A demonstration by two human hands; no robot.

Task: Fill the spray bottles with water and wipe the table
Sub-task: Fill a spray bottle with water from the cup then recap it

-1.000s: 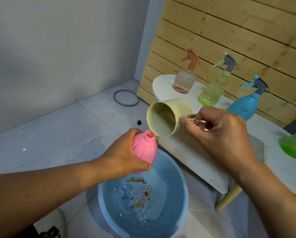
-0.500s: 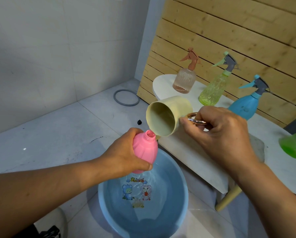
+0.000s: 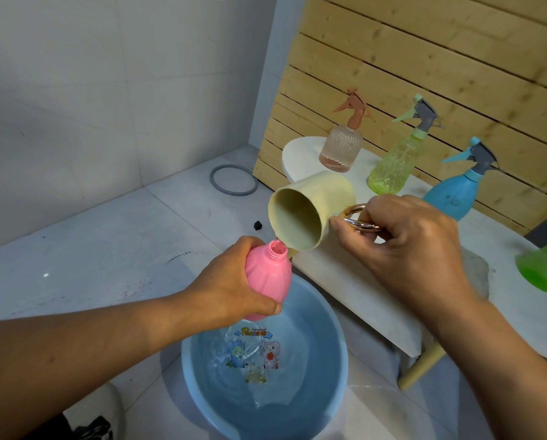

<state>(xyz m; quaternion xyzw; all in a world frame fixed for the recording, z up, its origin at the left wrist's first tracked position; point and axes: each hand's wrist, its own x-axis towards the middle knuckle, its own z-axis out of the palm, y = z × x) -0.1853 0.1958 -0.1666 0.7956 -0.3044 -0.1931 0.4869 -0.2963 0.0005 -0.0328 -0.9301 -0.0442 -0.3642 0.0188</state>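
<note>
White surface and tiled floor

The white surface (image 3: 345, 281) stands against a wooden slat wall (image 3: 424, 58). On it, in a row along the wall, stand a clear bottle (image 3: 340, 147), a yellow-green bottle (image 3: 392, 166) and a blue bottle (image 3: 453, 195); a green bottle (image 3: 545, 268) sits at the right edge. On the floor (image 3: 107, 249) lie a blue basin (image 3: 323, 312) holding water, a grey ring (image 3: 234, 180) and a small black piece (image 3: 258, 224)
</note>
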